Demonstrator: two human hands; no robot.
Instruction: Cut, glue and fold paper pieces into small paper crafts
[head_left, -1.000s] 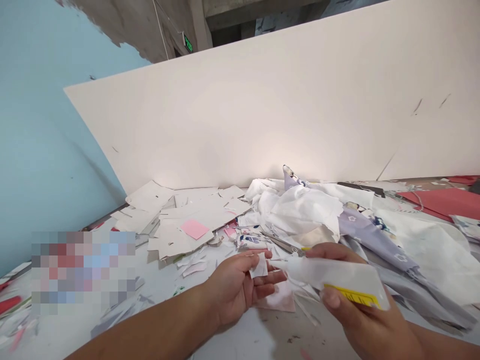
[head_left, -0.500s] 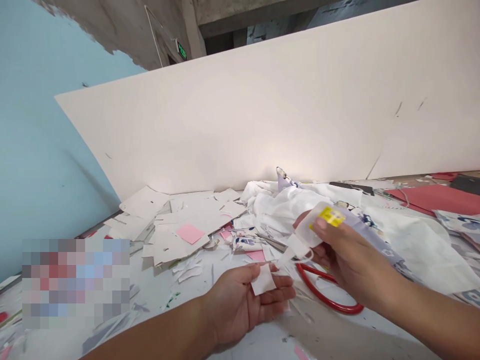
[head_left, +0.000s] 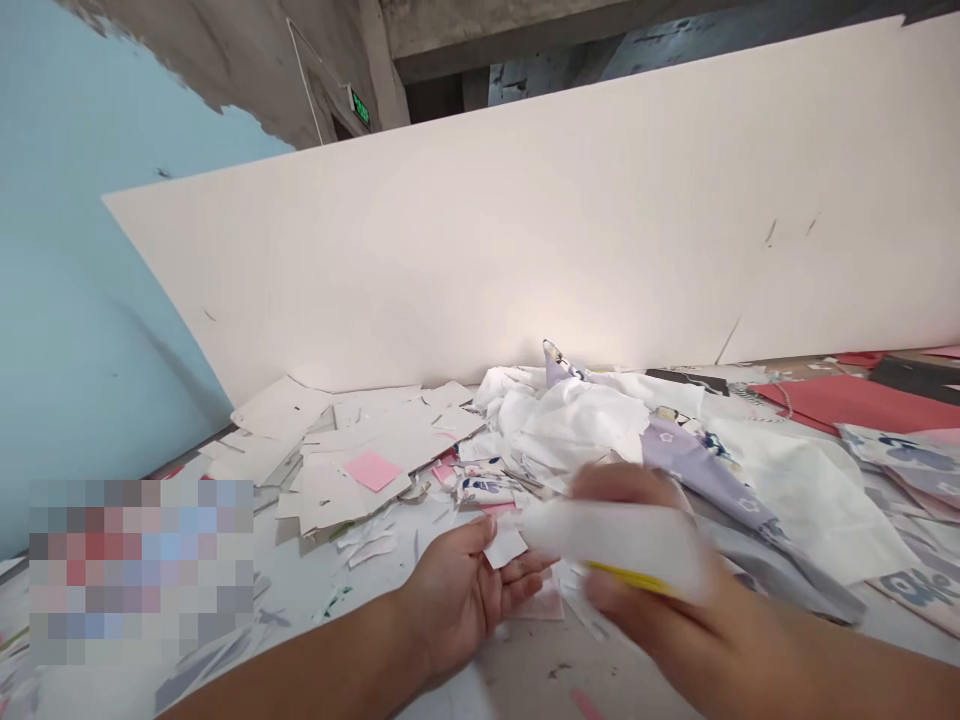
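OK so I'm using the crumpled white cloth (head_left: pixel 562 410) as the landmark for everything here. The left hand (head_left: pixel 450 590) is palm up, in front of that cloth and a bit to its left. Thumb and index finger are pinching a small white scrap (head_left: pixel 506 545) (paper or fabric, honestly can't tell), while the other fingers are half curled and loose. So the scrap sits just in front of the cloth.

The right hand (head_left: pixel 690 630) is in front of the cloth too, a little to its right, fingers and thumb wrapped around a translucent squeeze bottle (head_left: pixel 622 535) with a yellow marking. The bottle is tipped almost sideways with its narrow end aimed at the scrap. Both are pretty blurred, so no clue whether the tip is touching.

Around them: a pale pink piece (head_left: pixel 544 600) lies on the table (head_left: pixel 525 680) in front of the cloth, by the left fingertips. Left of the cloth there's a messy stack of off-white card sheets (head_left: pixel 322 490) with a pink square (head_left: pixel 373 470) on top. Lavender flowered fabric (head_left: pixel 705 470) runs off to the cloth's right, red sheets (head_left: pixel 855 400) are farther right, and a big white panel (head_left: pixel 487 250) stands behind it all.
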